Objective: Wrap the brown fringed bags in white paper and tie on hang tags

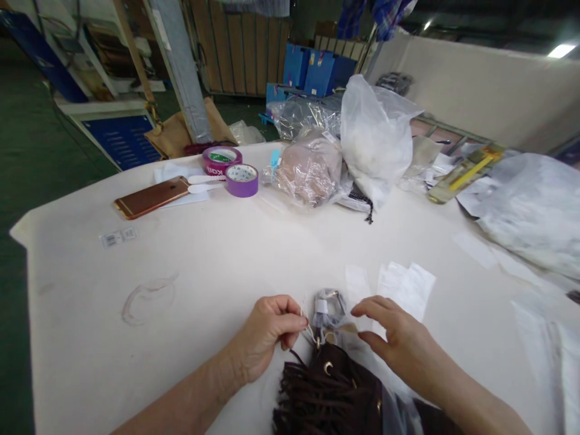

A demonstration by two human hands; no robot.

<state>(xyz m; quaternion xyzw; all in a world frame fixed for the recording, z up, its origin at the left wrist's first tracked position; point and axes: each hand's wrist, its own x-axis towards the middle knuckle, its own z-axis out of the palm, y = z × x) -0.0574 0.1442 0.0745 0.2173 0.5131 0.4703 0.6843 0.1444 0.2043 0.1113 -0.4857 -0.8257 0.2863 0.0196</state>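
Observation:
A dark brown fringed handbag (335,386) lies at the table's near edge, its lower part cut off by the frame. At its top sits a metal ring fitting wrapped in clear film (333,305), with a white band round it. My left hand (276,323) pinches a thin white string (309,329) just left of the fitting. My right hand (394,335) hovers to the right of it, thumb and fingers apart. A small tan piece, perhaps a tag (348,328), shows between the bag top and my right fingertips; I cannot tell whether they touch it.
White paper slips (405,284) lie beyond my right hand. Further back are a phone (151,197), purple tape (242,181), a magenta tape roll (222,158), a plastic-wrapped bundle (310,169) and a white plastic bag (374,133). A yellow-labelled bottle (464,175) lies at right.

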